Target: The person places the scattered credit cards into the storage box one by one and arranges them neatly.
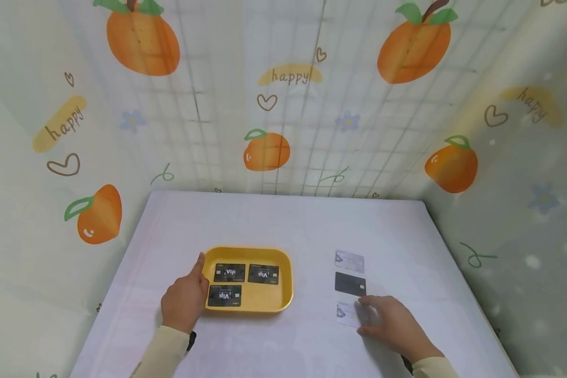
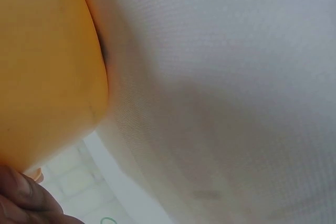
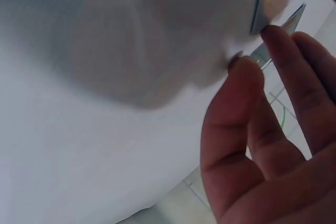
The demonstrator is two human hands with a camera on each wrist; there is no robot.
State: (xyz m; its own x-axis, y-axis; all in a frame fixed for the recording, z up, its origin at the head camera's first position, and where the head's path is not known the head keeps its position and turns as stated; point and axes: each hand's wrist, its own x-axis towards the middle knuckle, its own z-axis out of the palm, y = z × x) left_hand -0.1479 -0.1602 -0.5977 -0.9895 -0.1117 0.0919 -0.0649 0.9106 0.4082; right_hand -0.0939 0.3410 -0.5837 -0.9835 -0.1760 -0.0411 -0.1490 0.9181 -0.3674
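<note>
A yellow tray stands on the table with three black "Vip" cards lying in it. My left hand grips the tray's left side, the index finger stretched along the rim. In the left wrist view its fingers lie by the tray's outer wall. Right of the tray a pale card, a dark card and another pale card form a column. My right hand is over the nearest pale card's right end, thumb and fingers spread apart, partly covering it.
The white table carries all of these things. Behind and on both sides hangs a pale curtain printed with oranges, hearts and "happy". The table's back edge meets the curtain.
</note>
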